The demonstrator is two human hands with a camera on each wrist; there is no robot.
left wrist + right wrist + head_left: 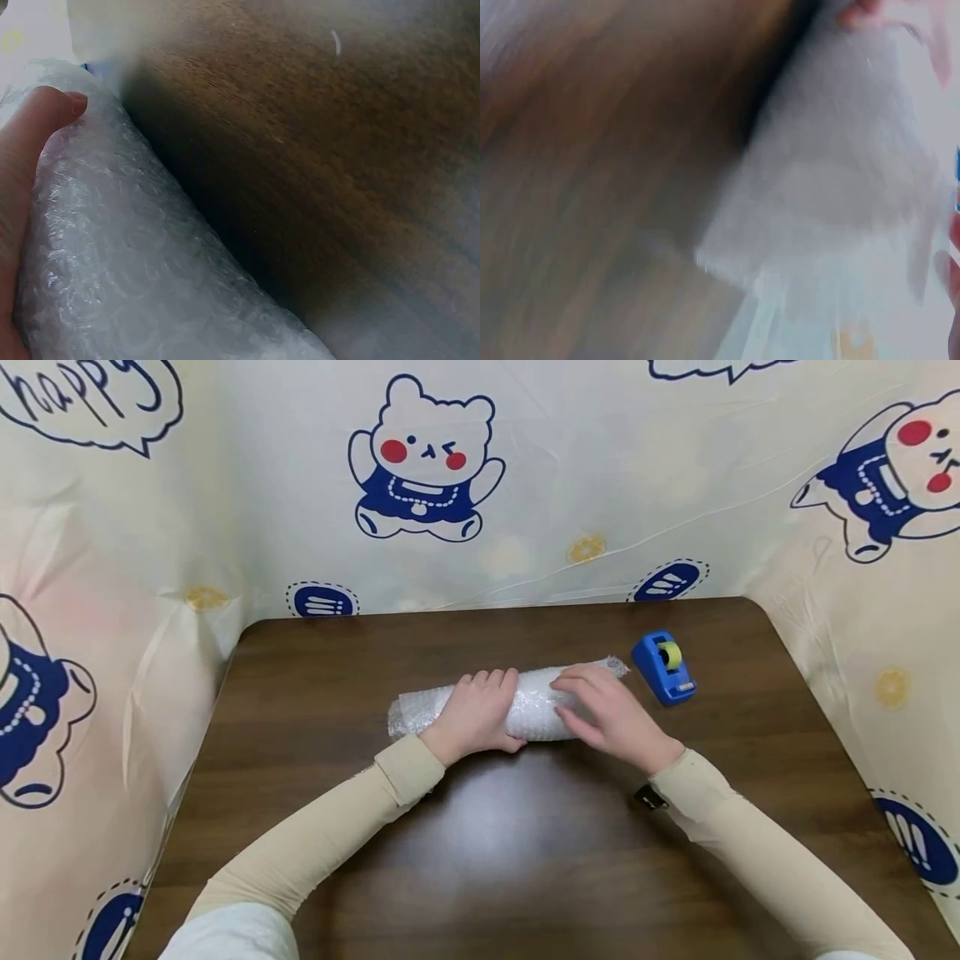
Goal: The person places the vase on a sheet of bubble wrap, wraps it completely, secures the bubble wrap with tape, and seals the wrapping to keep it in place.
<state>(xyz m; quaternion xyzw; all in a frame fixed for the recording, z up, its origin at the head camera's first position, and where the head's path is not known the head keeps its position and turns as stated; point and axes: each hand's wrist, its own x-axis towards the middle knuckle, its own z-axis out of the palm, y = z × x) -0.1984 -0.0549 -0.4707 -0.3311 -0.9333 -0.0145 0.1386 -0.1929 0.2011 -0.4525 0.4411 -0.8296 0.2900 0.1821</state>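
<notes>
A roll wrapped in clear bubble wrap point(536, 703) lies across the table, its right end slightly farther back. My left hand point(474, 714) grips it left of its middle, fingers over the top and thumb along the near side. In the left wrist view a digit lies on the bubble wrap point(142, 247). Toward the right end is my right hand point(618, 718), its fingers loosely bent and thumb apart; whether the fingertips touch the wrap I cannot tell. The right wrist view is blurred, showing the wrap point(825, 165) and fingers at its edge. What is inside the wrap is hidden.
A blue tape dispenser point(662, 675) with yellow-green tape stands just beyond the roll's right end. The dark wooden table point(480, 877) is bordered at the back and sides by a pale printed cloth point(562, 468).
</notes>
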